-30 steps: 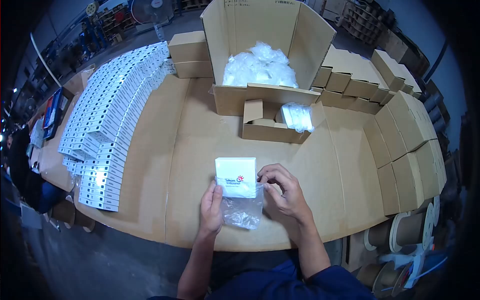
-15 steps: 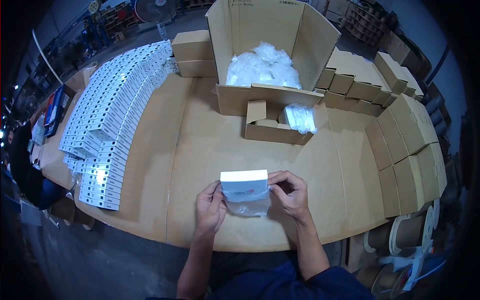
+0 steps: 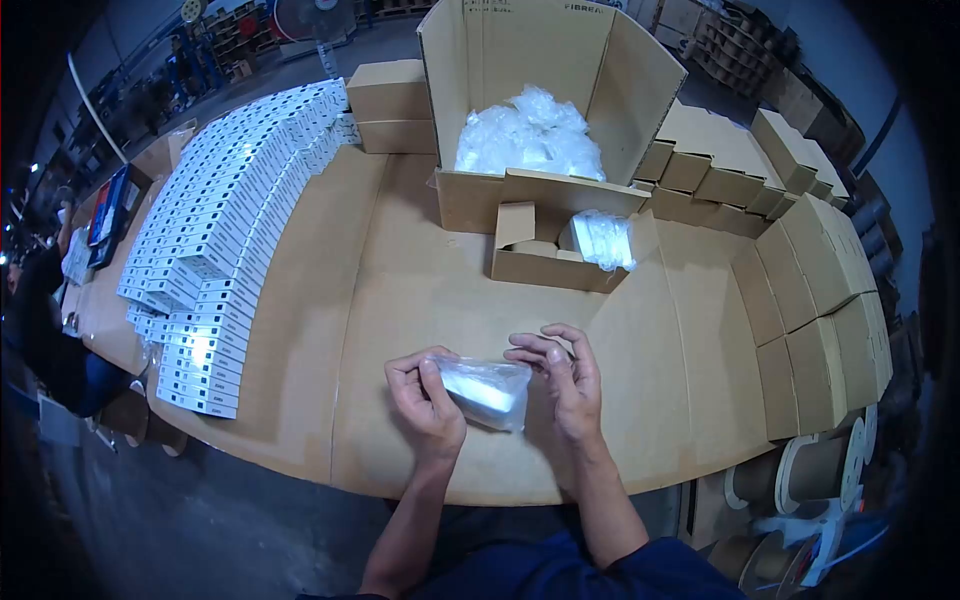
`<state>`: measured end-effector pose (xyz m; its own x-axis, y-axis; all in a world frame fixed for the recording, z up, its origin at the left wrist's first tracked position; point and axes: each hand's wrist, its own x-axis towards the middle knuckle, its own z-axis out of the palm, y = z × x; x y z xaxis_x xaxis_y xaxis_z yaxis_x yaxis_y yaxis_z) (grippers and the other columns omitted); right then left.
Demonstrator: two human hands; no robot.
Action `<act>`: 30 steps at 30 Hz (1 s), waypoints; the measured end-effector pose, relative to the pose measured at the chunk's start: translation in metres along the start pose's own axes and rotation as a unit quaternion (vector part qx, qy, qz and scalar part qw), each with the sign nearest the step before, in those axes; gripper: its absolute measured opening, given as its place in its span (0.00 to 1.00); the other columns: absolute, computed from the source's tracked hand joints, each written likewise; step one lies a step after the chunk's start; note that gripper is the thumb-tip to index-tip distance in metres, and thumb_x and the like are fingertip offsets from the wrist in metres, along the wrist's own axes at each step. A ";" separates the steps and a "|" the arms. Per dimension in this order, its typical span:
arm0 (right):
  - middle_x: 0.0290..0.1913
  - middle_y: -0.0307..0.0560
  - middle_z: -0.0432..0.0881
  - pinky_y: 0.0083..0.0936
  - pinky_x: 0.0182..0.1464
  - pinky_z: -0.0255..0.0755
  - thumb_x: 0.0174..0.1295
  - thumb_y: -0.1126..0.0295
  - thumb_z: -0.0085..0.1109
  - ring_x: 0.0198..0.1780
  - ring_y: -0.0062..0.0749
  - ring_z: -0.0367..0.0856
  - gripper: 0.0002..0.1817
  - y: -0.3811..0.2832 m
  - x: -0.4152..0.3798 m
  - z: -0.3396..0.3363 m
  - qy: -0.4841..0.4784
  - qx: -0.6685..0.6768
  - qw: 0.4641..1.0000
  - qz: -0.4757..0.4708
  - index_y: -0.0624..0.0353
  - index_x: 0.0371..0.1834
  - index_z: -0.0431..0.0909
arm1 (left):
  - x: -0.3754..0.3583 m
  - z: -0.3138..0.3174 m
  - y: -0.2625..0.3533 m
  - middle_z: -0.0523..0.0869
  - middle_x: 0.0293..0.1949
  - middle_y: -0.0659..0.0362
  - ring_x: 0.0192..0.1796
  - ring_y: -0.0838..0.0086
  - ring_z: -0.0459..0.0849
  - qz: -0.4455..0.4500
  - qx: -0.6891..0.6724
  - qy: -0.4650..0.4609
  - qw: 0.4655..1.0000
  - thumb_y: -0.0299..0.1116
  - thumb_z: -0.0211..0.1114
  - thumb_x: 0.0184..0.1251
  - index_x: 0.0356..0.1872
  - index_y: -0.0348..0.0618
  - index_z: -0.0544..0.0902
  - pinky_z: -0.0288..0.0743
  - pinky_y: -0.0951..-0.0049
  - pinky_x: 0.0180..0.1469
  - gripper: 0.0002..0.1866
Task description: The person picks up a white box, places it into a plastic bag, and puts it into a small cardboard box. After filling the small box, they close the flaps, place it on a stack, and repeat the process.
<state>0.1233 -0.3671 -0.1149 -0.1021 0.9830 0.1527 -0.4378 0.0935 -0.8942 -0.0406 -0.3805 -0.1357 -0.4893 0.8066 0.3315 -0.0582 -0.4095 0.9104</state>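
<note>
A small white box in a clear plastic bag (image 3: 485, 392) is held low over the cardboard-covered table (image 3: 400, 300). My left hand (image 3: 428, 408) grips its left end, thumb on the near face. Just off the bag's right end, my right hand (image 3: 570, 388) has its fingers spread and curved, with nothing in it. Beyond my hands stands a small open brown carton (image 3: 550, 268), with bagged white boxes (image 3: 602, 240) in its right side. Behind that, a big open carton (image 3: 468, 202) contains a heap of clear plastic bags (image 3: 530, 135).
Long stacked rows of white boxes (image 3: 215, 230) cover the table's left side. Brown cartons (image 3: 815, 310) are piled along the right and back right, and two more (image 3: 390, 105) stand at back left. Cable spools (image 3: 820, 465) sit below the right edge. Another person (image 3: 40, 320) is at far left.
The white box has gone fully into the bag and now tilts down to the right. My right hand has let go of the bag and opened.
</note>
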 end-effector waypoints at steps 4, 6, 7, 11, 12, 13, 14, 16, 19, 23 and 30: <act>0.65 0.59 0.81 0.36 0.71 0.71 0.68 0.73 0.71 0.66 0.39 0.80 0.35 0.009 -0.020 0.014 -0.005 -0.011 0.999 0.042 0.62 0.74 0.62 | 0.001 0.007 0.001 0.83 0.41 0.51 0.42 0.74 0.83 -0.015 0.032 0.031 0.999 0.31 0.51 0.87 0.49 0.37 0.68 0.79 0.72 0.48 0.07; 0.63 0.54 0.81 0.34 0.73 0.68 0.60 0.75 0.77 0.68 0.38 0.77 0.42 0.009 -0.026 0.015 -0.022 -0.139 0.989 0.037 0.62 0.75 0.62 | 0.001 0.008 0.003 0.83 0.41 0.51 0.42 0.74 0.82 -0.022 0.040 0.031 0.998 0.31 0.51 0.87 0.49 0.37 0.69 0.78 0.72 0.48 0.07; 0.62 0.54 0.82 0.34 0.73 0.69 0.61 0.75 0.77 0.68 0.37 0.77 0.41 0.010 -0.026 0.016 -0.012 -0.133 0.990 0.043 0.63 0.75 0.63 | 0.000 0.009 0.004 0.83 0.41 0.51 0.42 0.75 0.82 -0.024 0.043 0.031 0.998 0.31 0.51 0.87 0.49 0.36 0.69 0.78 0.72 0.49 0.07; 0.59 0.48 0.82 0.28 0.67 0.71 0.69 0.72 0.71 0.63 0.30 0.79 0.29 0.014 -0.022 0.023 0.028 -0.084 0.994 0.071 0.65 0.70 0.70 | 0.001 0.010 0.013 0.83 0.42 0.52 0.43 0.75 0.83 -0.044 0.006 0.016 0.999 0.30 0.51 0.87 0.49 0.37 0.70 0.79 0.72 0.50 0.07; 0.58 0.46 0.82 0.27 0.65 0.72 0.71 0.71 0.70 0.61 0.28 0.79 0.27 0.014 -0.021 0.024 0.029 -0.088 0.993 0.069 0.65 0.69 0.71 | -0.001 0.011 0.014 0.83 0.42 0.52 0.43 0.75 0.83 -0.047 0.003 0.013 0.999 0.30 0.51 0.87 0.49 0.37 0.70 0.79 0.72 0.50 0.07; 0.57 0.45 0.82 0.26 0.63 0.72 0.73 0.70 0.68 0.59 0.27 0.79 0.24 0.015 -0.020 0.025 0.031 -0.091 0.993 0.068 0.65 0.68 0.72 | -0.003 0.011 0.015 0.84 0.42 0.52 0.44 0.75 0.83 -0.050 0.000 0.010 0.999 0.30 0.51 0.87 0.49 0.37 0.70 0.79 0.72 0.51 0.07; 0.52 0.40 0.83 0.23 0.56 0.73 0.77 0.68 0.63 0.52 0.23 0.79 0.17 0.014 -0.019 0.027 0.026 -0.106 0.992 0.055 0.65 0.62 0.77 | -0.004 0.011 0.016 0.84 0.42 0.53 0.44 0.75 0.83 -0.050 0.001 0.009 0.999 0.30 0.51 0.87 0.49 0.37 0.70 0.79 0.72 0.51 0.06; 0.50 0.39 0.84 0.22 0.54 0.73 0.78 0.67 0.61 0.49 0.21 0.78 0.14 0.009 -0.019 0.027 0.026 -0.076 0.990 0.114 0.65 0.59 0.81 | -0.006 0.011 0.018 0.84 0.42 0.53 0.44 0.75 0.83 -0.051 -0.001 0.004 0.999 0.30 0.52 0.87 0.49 0.37 0.70 0.78 0.72 0.52 0.06; 0.49 0.38 0.86 0.20 0.51 0.73 0.80 0.66 0.59 0.47 0.18 0.76 0.13 0.003 -0.020 0.029 0.038 -0.093 0.984 0.145 0.65 0.54 0.85 | -0.008 0.011 0.018 0.83 0.43 0.53 0.45 0.76 0.82 -0.064 -0.022 -0.004 0.998 0.30 0.53 0.86 0.49 0.38 0.71 0.77 0.72 0.53 0.06; 0.50 0.39 0.87 0.19 0.52 0.72 0.81 0.66 0.57 0.47 0.18 0.76 0.15 -0.001 -0.020 0.031 0.077 -0.093 0.988 0.098 0.66 0.54 0.87 | -0.005 0.008 0.014 0.84 0.47 0.52 0.49 0.74 0.82 -0.032 -0.026 -0.059 0.997 0.29 0.55 0.84 0.58 0.36 0.72 0.77 0.72 0.57 0.10; 0.50 0.43 0.89 0.22 0.58 0.74 0.81 0.66 0.56 0.50 0.22 0.81 0.16 -0.009 -0.016 0.024 0.042 -0.124 0.989 0.073 0.69 0.55 0.86 | -0.011 -0.005 0.007 0.87 0.48 0.57 0.48 0.75 0.88 -0.233 -0.091 -0.160 0.955 0.35 0.57 0.86 0.57 0.33 0.81 0.85 0.68 0.54 0.15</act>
<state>0.1072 -0.3875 -0.0995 -0.0692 0.9975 -0.0118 -0.1894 -0.0247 -0.9816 -0.0400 -0.3941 -0.1346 -0.0833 0.9964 -0.0137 -0.3688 -0.0180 0.9293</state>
